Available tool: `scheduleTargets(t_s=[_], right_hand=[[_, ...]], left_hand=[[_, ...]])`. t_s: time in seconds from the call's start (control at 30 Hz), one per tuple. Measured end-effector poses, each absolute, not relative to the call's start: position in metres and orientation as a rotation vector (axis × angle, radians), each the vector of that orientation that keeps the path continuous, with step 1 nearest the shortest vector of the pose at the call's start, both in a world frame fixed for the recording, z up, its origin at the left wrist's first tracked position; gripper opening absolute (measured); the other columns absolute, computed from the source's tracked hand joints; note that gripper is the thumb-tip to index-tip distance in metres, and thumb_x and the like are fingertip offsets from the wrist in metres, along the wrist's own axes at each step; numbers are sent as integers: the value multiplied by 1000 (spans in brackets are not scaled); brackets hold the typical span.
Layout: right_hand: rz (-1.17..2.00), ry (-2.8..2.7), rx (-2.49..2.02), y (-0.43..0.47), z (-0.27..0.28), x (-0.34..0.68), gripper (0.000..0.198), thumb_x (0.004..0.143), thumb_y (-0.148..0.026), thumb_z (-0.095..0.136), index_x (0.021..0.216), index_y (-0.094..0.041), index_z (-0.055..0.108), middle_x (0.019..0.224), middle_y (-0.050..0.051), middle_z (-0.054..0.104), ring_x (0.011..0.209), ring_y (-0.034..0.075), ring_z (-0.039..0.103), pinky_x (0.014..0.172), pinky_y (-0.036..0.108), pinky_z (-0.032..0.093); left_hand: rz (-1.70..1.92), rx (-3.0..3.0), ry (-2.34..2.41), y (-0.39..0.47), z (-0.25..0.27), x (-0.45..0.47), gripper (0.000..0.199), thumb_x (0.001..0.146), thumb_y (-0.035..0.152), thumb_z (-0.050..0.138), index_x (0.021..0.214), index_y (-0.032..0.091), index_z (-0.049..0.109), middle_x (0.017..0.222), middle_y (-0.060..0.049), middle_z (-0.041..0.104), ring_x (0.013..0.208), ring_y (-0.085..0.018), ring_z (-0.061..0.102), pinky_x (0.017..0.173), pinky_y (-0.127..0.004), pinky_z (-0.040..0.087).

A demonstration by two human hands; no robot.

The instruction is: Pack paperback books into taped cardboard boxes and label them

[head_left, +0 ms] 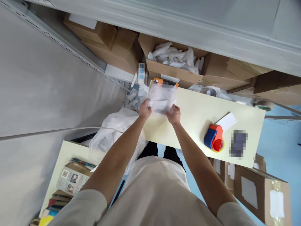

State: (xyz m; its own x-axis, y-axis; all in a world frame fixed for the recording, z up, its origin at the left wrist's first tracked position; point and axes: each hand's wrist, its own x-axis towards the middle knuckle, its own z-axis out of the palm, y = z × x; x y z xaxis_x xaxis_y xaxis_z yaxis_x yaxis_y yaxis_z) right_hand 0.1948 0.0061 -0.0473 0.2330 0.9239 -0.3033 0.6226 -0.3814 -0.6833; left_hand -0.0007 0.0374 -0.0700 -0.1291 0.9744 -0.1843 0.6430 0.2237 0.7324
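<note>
A clear plastic bag lies on the pale yellow table, covering a flat item with an orange and black top edge. My left hand pinches the bag's near left corner. My right hand grips its near right corner. Both hands rest at the table's near left part, fingers closed on the plastic.
A red and blue tape dispenser and a white card lie on the table's right. An open carton of white wrapped pieces stands behind. A white plastic sack sits left, books lower left, cartons lower right.
</note>
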Motion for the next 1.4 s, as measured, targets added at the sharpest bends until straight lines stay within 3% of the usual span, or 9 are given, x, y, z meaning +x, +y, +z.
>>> scheduleTargets(t_s=[0.17,0.33,0.53,0.77,0.93,1.13,1.4], right_hand=[[1001,-1471,-2063,7,-52,199,79,66,-23,72,138,-13,43,137,18,41,127,30,45,108,43,40],[1082,-1428,-1989,-11,-51,212,93,69,-35,72,148,-15,27,143,19,37,129,30,44,103,46,44],[1064,-1478,-1868,-84,-13,246,85,77,-47,63,148,-20,26,145,20,39,128,32,46,95,50,47],[1272,-1610,-1684,-153,7,290,72,77,-48,60,140,-18,39,136,20,50,99,27,66,81,43,55],[1440,-1871,-1453,-167,14,287,60,80,-44,57,133,-17,48,123,16,61,78,20,69,81,42,55],[1574,-2135,-1140,-182,27,233,43,80,-42,56,114,-16,61,103,12,71,78,21,69,75,38,57],[1749,-2540,-378,-260,65,79,30,81,-37,53,98,-17,66,91,10,72,83,23,69,79,38,56]], left_hand=[[629,1555,1798,39,-69,2,58,72,2,54,128,12,55,133,-13,58,125,-27,52,112,-42,37],[616,1510,1805,27,-60,11,63,75,4,54,138,3,43,146,-22,42,139,-30,35,117,-43,27],[614,1519,1772,-40,-13,29,67,81,21,56,142,2,34,152,-25,29,144,-36,20,115,-51,25],[665,1422,1849,-158,44,42,47,86,30,50,129,11,53,140,-17,51,132,-30,46,111,-47,37],[844,1127,2107,-260,62,52,40,88,35,47,122,18,60,125,-11,65,117,-27,60,102,-42,47],[928,807,2368,-366,61,46,36,86,36,48,113,18,65,115,-12,69,106,-27,65,89,-42,54],[1091,281,2763,-502,79,-2,35,84,36,51,111,19,65,115,-12,69,109,-29,63,97,-46,48]])
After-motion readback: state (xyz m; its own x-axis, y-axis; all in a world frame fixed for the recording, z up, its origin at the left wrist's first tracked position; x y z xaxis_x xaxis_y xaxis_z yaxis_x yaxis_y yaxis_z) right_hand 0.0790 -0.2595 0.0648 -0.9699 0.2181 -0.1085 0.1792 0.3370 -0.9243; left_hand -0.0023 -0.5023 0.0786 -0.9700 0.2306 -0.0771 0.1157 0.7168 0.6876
